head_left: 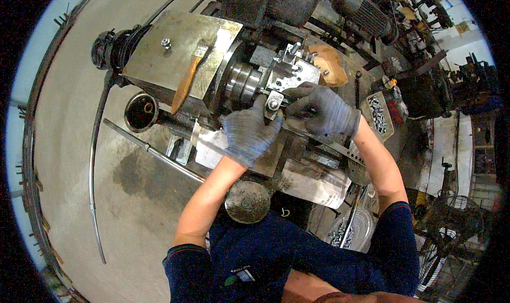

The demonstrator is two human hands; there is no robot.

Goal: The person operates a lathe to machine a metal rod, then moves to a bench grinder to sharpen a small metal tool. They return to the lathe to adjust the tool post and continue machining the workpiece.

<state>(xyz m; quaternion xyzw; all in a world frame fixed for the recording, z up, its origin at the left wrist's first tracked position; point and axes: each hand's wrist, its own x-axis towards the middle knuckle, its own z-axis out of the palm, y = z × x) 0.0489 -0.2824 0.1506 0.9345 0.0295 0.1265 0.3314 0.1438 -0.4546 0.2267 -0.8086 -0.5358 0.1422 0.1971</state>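
Observation:
Both my hands wear dark grey-blue gloves and meet at the lathe's tool slide, just right of its threaded round spindle nose (245, 82). My left hand (248, 133) has its index finger and thumb on either side of a small bright metal block (274, 102) with a bolt head on its face. My right hand (321, 111) is at the block's right side, fingers curled and pressed together; whatever lies between them is hidden. Behind the fingers sits a larger silvery tool holder plate (292, 74) with bolts and holes.
A wooden-handled brush (190, 80) lies on the headstock's metal cover (159, 58). Small metal parts fill a tray (378, 114) at right and a clear basin (358, 228) below. A round metal disc (247, 202) is near my left forearm. A long metal rod (154, 151) extends left.

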